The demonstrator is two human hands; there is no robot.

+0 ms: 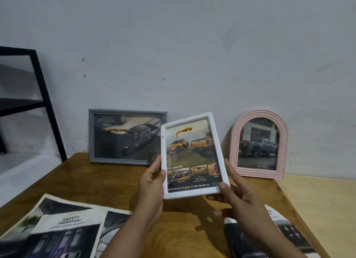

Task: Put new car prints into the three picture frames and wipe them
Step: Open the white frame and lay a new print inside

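I hold a white rectangular picture frame [215, 142] upright above the table, tilted slightly left. It shows a print of yellow pickup trucks, with an orange-brown smear on its glass near the top. My left hand [152, 182] grips its lower left edge, and my right hand [237, 192] grips the lower right corner, thumb on the front. A grey frame [91, 134] with a dark pickup print and an orange smear leans on the wall behind at the left. A pink arched frame [283, 142] with a grey pickup print leans at the right.
Loose car brochure pages [65, 228] lie on the wooden table [107, 180] at the front left, and more pages [285, 236] at the front right. A black metal shelf [44, 95] stands at the left. A paler board [325, 203] adjoins the table on the right.
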